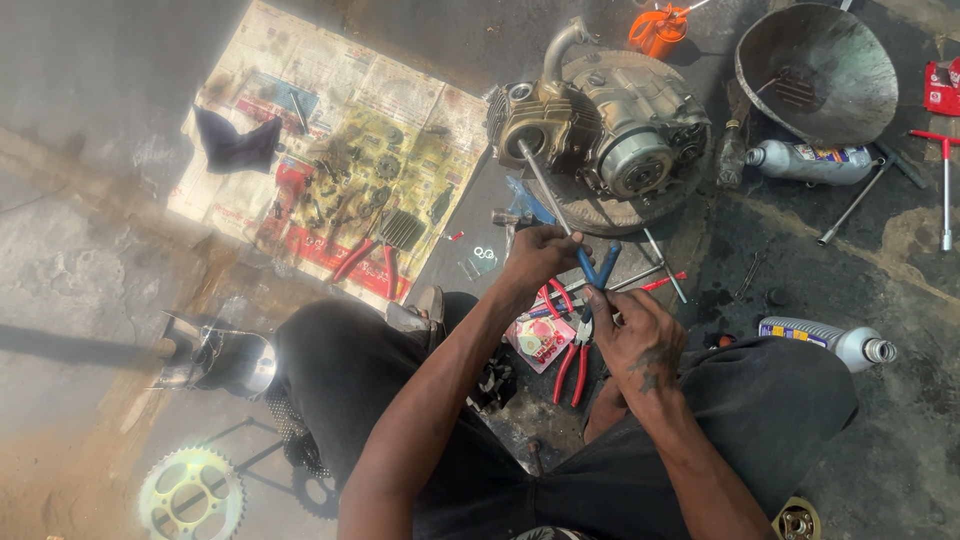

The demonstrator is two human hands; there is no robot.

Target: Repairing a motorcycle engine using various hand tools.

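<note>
Seated on the floor, the left hand grips blue-handled pliers; the right hand pinches them too, near an engine.

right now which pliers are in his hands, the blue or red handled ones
The blue-handled pliers, gripped by both the left hand and right hand. The two red-handled pairs lie untouched: one on the floor below the hands, one on the newspaper.

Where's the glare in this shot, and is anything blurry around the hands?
Head view: hazy sun glare washes the left side, bleaching the newspaper and floor; the right side sits in flatter shade. The left hand and right hand on the blue-handled pliers look fairly sharp; edges bend with wide-lens distortion, as around the sprocket.
</note>
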